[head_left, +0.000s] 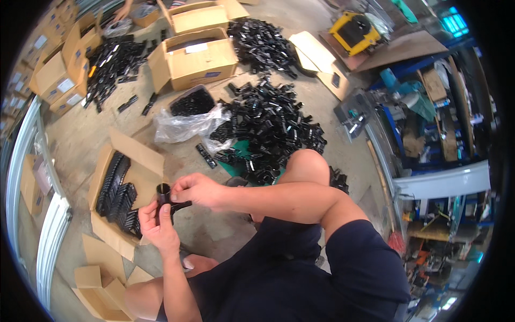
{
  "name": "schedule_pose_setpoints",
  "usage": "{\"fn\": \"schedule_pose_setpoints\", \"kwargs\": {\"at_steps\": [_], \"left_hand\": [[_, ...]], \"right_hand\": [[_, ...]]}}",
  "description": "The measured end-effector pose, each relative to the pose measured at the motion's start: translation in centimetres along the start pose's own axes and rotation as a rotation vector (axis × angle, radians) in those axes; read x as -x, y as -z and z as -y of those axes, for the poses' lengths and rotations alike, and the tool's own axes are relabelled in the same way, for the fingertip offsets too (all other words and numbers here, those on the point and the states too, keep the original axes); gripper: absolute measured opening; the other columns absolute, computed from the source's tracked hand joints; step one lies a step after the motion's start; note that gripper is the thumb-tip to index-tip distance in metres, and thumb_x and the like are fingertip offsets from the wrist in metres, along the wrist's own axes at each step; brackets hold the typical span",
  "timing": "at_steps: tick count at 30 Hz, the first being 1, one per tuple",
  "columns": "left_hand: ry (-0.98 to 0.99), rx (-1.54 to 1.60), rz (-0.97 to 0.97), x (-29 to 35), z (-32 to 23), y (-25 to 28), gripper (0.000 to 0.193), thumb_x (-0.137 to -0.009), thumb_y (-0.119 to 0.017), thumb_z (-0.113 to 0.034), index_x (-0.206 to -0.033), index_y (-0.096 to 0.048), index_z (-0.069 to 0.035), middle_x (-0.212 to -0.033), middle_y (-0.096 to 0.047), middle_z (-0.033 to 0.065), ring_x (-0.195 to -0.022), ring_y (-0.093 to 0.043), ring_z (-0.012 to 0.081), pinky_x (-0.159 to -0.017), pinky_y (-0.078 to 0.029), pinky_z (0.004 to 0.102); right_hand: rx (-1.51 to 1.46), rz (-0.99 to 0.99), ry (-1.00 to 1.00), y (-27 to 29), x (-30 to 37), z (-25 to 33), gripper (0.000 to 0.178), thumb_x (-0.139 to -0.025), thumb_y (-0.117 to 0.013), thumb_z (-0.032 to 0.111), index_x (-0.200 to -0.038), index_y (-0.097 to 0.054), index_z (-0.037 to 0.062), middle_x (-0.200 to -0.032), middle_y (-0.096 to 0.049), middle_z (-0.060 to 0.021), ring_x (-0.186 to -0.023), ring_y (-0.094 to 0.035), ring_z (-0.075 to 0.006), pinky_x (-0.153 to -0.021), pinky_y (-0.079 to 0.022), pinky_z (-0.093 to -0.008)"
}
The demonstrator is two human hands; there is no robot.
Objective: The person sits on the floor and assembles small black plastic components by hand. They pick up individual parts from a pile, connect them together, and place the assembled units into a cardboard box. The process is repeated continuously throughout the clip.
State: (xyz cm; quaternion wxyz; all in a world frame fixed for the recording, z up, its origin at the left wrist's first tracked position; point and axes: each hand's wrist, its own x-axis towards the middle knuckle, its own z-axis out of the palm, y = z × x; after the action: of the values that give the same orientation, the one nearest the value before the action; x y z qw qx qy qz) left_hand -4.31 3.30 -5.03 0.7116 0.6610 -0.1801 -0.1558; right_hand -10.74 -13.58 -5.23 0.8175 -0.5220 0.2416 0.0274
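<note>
A short black tubular bracket (164,194) with an open round end and an arm jutting to the right is held between my two hands. My left hand (158,225) is closed around its lower part, thumb in front. From the right, my right hand (198,190) pinches it near the upper end; whether a small piece lies between those fingertips is hidden. Just left of my hands, an open cardboard box (140,153) holds rows of stacked black brackets (113,185).
Ahead lies a large heap of loose black parts (271,123), beside a bin of small black pieces (192,102) and clear plastic (182,126). Open cartons (201,67) stand farther off. Metal rails (53,236) lie left; a crowded shelf (445,112) stands right. Another person's hand (123,11) shows far off.
</note>
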Motion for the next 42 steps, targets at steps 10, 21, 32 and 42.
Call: {"fn": "schedule_pose_setpoints", "kwargs": {"at_steps": [10, 21, 32, 42], "left_hand": [[0.309, 0.611, -0.191, -1.5, -0.1, 0.5, 0.013, -0.099, -0.069, -0.004, -0.108, -0.061, 0.0, -0.1, -0.075, 0.0156, -0.09, -0.073, 0.0187, -0.081, -0.059, 0.0294], [0.433, 0.438, -0.109, -0.5, 0.5, -0.2, 0.017, -0.094, -0.075, -0.003, -0.106, -0.063, -0.002, -0.091, -0.073, 0.0057, -0.076, -0.066, 0.0076, -0.064, -0.051, 0.0217], [0.312, 0.272, -0.057, -0.9, -0.1, 0.5, 0.02, -0.094, -0.078, -0.009, -0.105, -0.063, -0.001, -0.096, -0.074, 0.0071, -0.085, -0.066, 0.0072, -0.073, -0.053, 0.0232], [0.447, 0.32, -0.058, -0.7, -0.2, 1.2, 0.019, -0.093, -0.078, -0.008, -0.101, -0.064, 0.0, -0.098, -0.074, 0.0085, -0.085, -0.068, 0.0081, -0.073, -0.055, 0.0241]], "right_hand": [[0.451, -0.039, 0.265, -1.4, 0.9, 4.6, 0.02, -0.1, -0.068, 0.016, -0.109, -0.069, -0.0018, -0.103, -0.069, -0.0051, -0.092, -0.065, -0.0122, -0.082, -0.053, -0.0294], [0.476, -0.101, 0.233, -1.3, 0.6, 1.8, 0.006, -0.093, -0.071, 0.002, -0.096, -0.069, -0.0032, -0.097, -0.066, -0.0052, -0.085, -0.066, -0.0113, -0.076, -0.054, -0.026], [-0.006, -0.031, -0.195, -1.7, 0.2, 2.2, 0.005, -0.1, -0.066, 0.01, -0.1, -0.067, 0.0047, -0.093, -0.07, 0.0002, -0.086, -0.061, -0.0068, -0.081, -0.048, -0.0241], [0.223, -0.012, 0.102, -1.6, -0.1, 1.0, 0.003, -0.096, -0.069, 0.005, -0.097, -0.069, 0.0015, -0.107, -0.065, -0.0026, -0.093, -0.061, -0.0087, -0.079, -0.049, -0.0237]]}}
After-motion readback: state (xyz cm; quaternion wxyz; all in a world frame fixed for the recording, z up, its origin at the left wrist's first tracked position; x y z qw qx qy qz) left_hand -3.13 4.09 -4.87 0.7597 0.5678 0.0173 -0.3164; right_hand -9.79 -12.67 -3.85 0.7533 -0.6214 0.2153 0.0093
